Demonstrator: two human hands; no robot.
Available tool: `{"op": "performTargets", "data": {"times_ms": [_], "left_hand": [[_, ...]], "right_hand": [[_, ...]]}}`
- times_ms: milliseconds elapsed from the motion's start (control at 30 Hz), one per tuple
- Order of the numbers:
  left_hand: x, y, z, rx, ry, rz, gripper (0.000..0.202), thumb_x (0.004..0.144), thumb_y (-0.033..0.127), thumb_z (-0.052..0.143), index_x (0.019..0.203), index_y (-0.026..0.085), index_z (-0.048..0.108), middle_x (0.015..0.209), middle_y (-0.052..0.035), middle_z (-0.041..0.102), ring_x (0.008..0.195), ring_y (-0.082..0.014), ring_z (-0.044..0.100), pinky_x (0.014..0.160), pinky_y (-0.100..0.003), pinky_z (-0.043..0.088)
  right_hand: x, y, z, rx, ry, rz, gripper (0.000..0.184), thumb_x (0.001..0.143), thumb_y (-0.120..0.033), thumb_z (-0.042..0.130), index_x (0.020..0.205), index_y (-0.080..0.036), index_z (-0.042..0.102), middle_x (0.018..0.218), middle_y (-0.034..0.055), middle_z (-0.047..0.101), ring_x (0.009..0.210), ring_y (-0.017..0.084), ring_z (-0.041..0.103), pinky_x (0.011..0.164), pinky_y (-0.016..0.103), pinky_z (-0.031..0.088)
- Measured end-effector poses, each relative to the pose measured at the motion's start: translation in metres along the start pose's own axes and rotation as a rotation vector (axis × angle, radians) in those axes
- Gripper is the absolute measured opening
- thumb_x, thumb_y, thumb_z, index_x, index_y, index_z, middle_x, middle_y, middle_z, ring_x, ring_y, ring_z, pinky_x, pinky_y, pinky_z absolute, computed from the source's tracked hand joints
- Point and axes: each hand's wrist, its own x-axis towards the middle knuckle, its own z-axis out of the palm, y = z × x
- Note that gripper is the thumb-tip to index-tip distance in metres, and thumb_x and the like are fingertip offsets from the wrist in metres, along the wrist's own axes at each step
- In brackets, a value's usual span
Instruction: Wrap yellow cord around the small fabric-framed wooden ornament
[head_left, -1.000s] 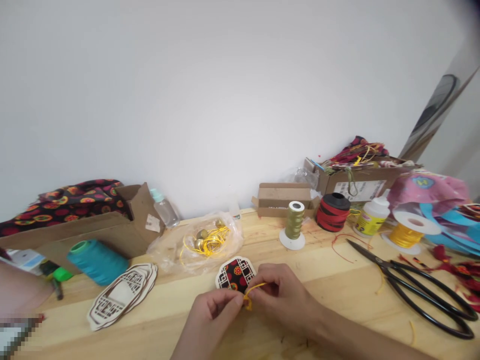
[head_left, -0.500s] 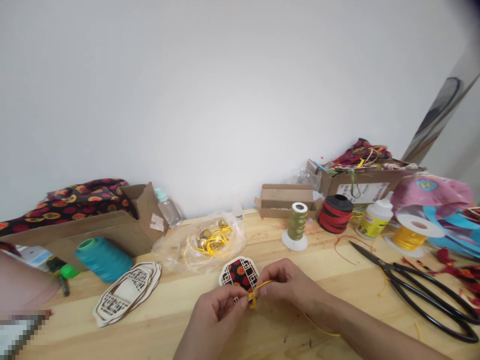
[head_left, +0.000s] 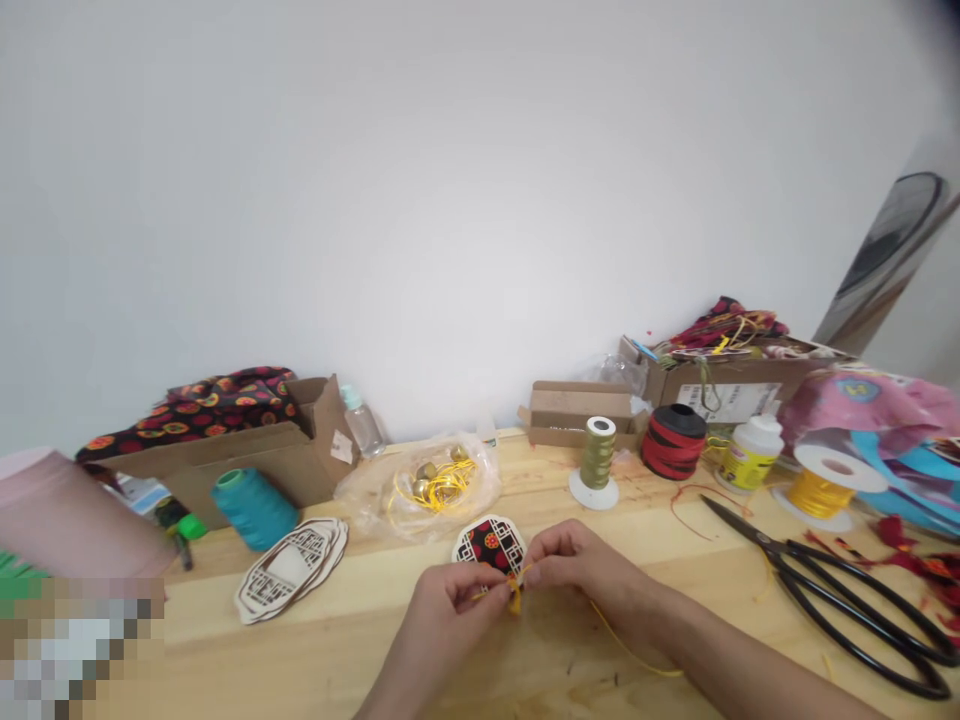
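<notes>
Both hands meet at the lower edge of a wooden fretwork ornament (head_left: 491,540) backed with black, red and orange patterned fabric. My left hand (head_left: 457,610) pinches a yellow cord (head_left: 515,603) close to that edge. From the other side, my right hand (head_left: 574,570) has thumb and forefinger closed on the same cord. One length of it trails under my right wrist towards the front of the table. A small loop or knot hangs between the fingertips; its exact form is too small to make out.
To the left lie stacked wooden fretwork pieces (head_left: 292,570) and a teal thread cone (head_left: 255,510). Behind are brass bells (head_left: 427,480) on a plastic bag. Green thread (head_left: 598,460), a red ribbon roll (head_left: 673,443), a glue bottle (head_left: 750,455) and black scissors (head_left: 840,590) stand or lie right.
The view has shifted slightly left, so things sit further right in it. My hands stay together at the ornament, and the cord held by my right hand shows less between the fingers.
</notes>
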Motion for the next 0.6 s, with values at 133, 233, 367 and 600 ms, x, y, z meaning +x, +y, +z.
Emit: {"op": "performTargets", "data": {"times_ms": [133, 233, 367, 600], "left_hand": [[0.010, 0.011, -0.003, 0.002, 0.066, 0.034, 0.019, 0.061, 0.028, 0.059, 0.063, 0.013, 0.070, 0.056, -0.0040, 0.067, 0.050, -0.0141, 0.054, 0.047, -0.020, 0.038], [0.021, 0.022, -0.004, 0.007, 0.098, 0.093, 0.018, 0.061, 0.027, 0.059, 0.063, 0.013, 0.070, 0.057, -0.0044, 0.068, 0.052, -0.0165, 0.056, 0.048, -0.022, 0.040], [0.031, 0.026, 0.004, -0.038, 0.133, 0.128, 0.019, 0.062, 0.027, 0.060, 0.067, 0.013, 0.070, 0.061, -0.0052, 0.069, 0.058, -0.0176, 0.057, 0.052, -0.022, 0.041], [0.026, 0.007, 0.014, -0.188, 0.137, 0.044, 0.016, 0.059, 0.027, 0.063, 0.062, 0.012, 0.068, 0.053, -0.0025, 0.068, 0.049, -0.0127, 0.055, 0.048, -0.020, 0.040]], "right_hand": [[0.000, -0.006, -0.003, 0.205, -0.131, -0.052, 0.014, 0.063, -0.018, 0.053, 0.072, -0.011, 0.060, 0.044, -0.0086, 0.027, 0.037, 0.002, 0.014, 0.034, 0.015, 0.007], [-0.002, -0.012, -0.002, 0.327, -0.104, -0.106, 0.021, 0.070, -0.025, 0.048, 0.080, -0.011, 0.060, 0.049, -0.0081, 0.022, 0.040, 0.003, 0.014, 0.035, 0.016, 0.007], [-0.001, -0.013, -0.004, 0.353, -0.027, -0.195, 0.022, 0.072, -0.023, 0.043, 0.083, -0.013, 0.059, 0.045, -0.0083, 0.024, 0.039, 0.004, 0.013, 0.036, 0.017, 0.007], [0.004, -0.006, -0.005, 0.236, -0.071, -0.181, 0.021, 0.069, -0.015, 0.045, 0.083, -0.012, 0.061, 0.039, -0.0082, 0.033, 0.034, 0.003, 0.018, 0.033, 0.016, 0.008]]}}
